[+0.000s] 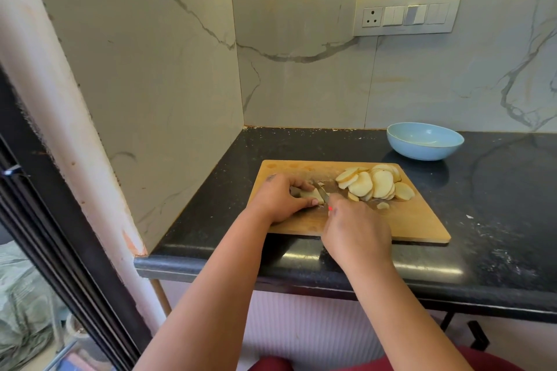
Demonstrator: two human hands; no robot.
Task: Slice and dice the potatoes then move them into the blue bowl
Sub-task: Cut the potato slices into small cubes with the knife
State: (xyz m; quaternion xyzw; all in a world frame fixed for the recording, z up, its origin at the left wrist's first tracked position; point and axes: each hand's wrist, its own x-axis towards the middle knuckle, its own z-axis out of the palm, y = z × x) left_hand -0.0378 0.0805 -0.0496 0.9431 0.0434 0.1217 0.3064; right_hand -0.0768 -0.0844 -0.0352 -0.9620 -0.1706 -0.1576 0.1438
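The marble-veined wall [301, 54] rises behind both hands, pale and glossy with grey streaks, and a white switch panel [407, 13] with one socket is set into it, far above and right of the right hand's grip. The desk [497, 220] is black polished stone, speckled, with a rounded front edge under the forearms. On it lies a rectangular wooden cutting board [422, 223], smooth and tan, with rounded corners; both hands are over its left half.

The blue bowl [425, 141] stands on the desk beyond the board, well apart from the right hand and up to its right; it is round, shallow and matt pale blue, and nothing shows inside it.

The left hand [280, 199] has its fingers curled down over a potato piece [313, 196], thumb pressed at its near side, pinning it to the board. The right hand [355, 229] is clenched around the knife handle, which the hand hides but for a red spot at the thumb. The knife [321, 191] blade, thin and grey, slants from that grip up and left against the cut face of the potato piece.

The potato slices [376, 185], flat pale-yellow ovals, lie overlapped in a heap just right of the blade.
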